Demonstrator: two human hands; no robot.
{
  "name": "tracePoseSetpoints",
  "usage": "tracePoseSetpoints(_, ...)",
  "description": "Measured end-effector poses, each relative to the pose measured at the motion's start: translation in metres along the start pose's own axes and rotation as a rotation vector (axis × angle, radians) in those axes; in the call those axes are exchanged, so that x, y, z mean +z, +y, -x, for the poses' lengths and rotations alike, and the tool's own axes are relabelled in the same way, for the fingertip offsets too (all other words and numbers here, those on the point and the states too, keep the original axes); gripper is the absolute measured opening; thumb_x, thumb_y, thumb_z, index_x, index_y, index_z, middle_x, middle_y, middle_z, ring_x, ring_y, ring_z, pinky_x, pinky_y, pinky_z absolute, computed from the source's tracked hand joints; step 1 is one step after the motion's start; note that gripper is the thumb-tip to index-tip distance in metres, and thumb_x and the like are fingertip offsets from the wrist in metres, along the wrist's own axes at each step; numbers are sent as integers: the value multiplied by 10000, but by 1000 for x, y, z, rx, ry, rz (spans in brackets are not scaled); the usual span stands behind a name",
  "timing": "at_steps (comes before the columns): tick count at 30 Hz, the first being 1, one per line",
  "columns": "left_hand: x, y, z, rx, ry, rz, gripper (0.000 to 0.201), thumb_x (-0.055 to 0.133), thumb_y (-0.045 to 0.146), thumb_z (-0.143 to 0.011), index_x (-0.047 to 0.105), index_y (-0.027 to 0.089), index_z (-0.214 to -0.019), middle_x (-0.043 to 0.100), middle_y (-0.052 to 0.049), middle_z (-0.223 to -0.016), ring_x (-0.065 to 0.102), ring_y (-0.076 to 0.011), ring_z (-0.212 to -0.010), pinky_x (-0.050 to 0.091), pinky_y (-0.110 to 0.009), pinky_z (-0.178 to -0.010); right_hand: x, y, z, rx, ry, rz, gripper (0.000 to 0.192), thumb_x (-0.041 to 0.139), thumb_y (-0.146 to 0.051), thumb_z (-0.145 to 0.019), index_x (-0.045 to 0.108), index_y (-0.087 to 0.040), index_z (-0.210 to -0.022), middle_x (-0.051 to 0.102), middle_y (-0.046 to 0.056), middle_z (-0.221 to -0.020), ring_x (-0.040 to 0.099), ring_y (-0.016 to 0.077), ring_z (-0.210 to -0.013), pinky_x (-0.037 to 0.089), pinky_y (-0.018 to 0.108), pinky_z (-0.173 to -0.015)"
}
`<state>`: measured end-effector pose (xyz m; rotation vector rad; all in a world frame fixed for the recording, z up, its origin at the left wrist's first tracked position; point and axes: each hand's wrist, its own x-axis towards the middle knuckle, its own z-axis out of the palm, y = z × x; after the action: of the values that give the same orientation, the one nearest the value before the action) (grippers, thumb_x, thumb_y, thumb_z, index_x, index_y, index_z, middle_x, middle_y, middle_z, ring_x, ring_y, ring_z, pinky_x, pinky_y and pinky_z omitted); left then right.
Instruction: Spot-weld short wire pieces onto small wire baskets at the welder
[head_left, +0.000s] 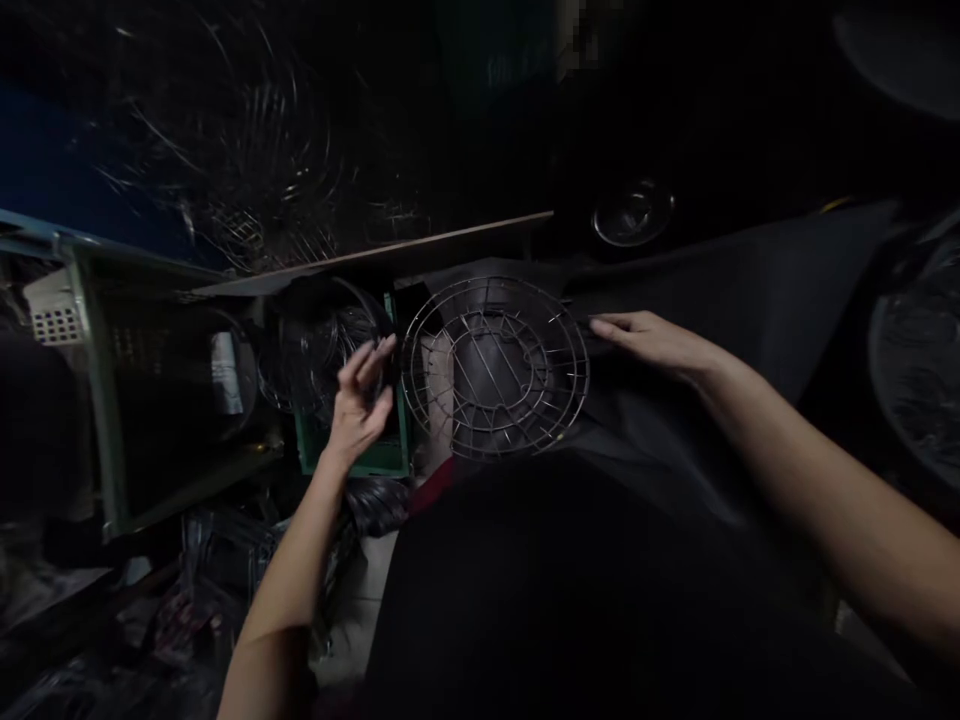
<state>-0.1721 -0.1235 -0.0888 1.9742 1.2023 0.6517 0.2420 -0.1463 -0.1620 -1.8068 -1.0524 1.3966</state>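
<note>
A round wire frame (pixel 487 405), made of concentric metal rings with short wires between them and bars across the middle, is in front of my body. My left hand (pixel 360 400) is just beyond its left rim, fingers apart and bent, with a narrow gap to the wire. On the other side, my right hand (pixel 652 340) reaches toward the right rim with thumb and fingers stretched out. Its fingertips lie close to the rim in shadow; whether they touch it is hard to see. What bears the frame's weight is not plain in the dim light.
Beside my left hand, a green crate (pixel 409 440) contains dark wire pieces. Farther left stands a larger green crate (pixel 112 430). Tangled wire parts (pixel 277 190) are piled behind a thin board edge (pixel 420 243). A shiny round dish (pixel 634 215) is at the back right.
</note>
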Motion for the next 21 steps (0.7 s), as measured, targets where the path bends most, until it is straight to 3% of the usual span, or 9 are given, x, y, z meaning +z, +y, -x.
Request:
tracePoseSetpoints(2,-1,12,2,-149,80,146,688,661,409,-826,274,310,-1387,582,-141,-1342,541,-243,-1286,438,-498,-1087,8,3,5,138,-231,-114,285,651,-375,-836,736,-126,-945,699,76,-901,648,154,-839,496,316,-836)
tracePoseSetpoints(3,0,18,1,-202,130,207,708,676,432,-815,274,314,-1385,628,-128,-1279,580,-242,-1243,459,-487,-1069,10,5,6,193,-277,-184,273,634,-366,-853,732,-129,-947,697,75,-905,644,141,-824,495,307,-835)
tracePoseSetpoints(6,4,28,-9,-281,276,339,636,729,471,-764,405,286,-1278,719,-65,-1052,677,-229,-1086,521,-435,-1001,16,4,7,273,-255,-385,215,682,-302,-826,721,-108,-910,694,90,-883,637,130,-771,496,302,-806)
tracePoseSetpoints(9,10,23,-19,-335,372,416,566,812,402,-688,509,256,-1143,723,-17,-920,715,-185,-953,556,-353,-934,19,-9,7,332,-245,-555,228,606,-251,-891,707,-85,-1010,688,137,-953,644,142,-839,478,319,-841)
tracePoseSetpoints(13,15,2,-23,-360,365,469,557,854,353,-633,569,243,-1099,700,-15,-942,698,-157,-934,556,-306,-909,19,-23,17,415,-204,-625,320,430,-212,-982,637,-111,-1205,678,153,-1029,649,130,-889,456,328,-893)
tracePoseSetpoints(16,15,-10,-21,-392,350,557,524,861,294,-625,601,236,-1076,696,-10,-919,685,-130,-907,555,-260,-870,17,-13,33,417,-197,-595,358,497,-290,-958,579,-147,-1275,682,144,-1032,660,154,-912,462,363,-902)
tracePoseSetpoints(21,13,-4,-25,-402,374,646,526,898,232,-557,630,222,-1009,691,14,-823,675,-104,-838,545,-206,-798,15,15,60,274,-354,-616,811,787,-572,-646,520,-213,-1322,671,122,-1118,634,248,-1055,448,431,-983)
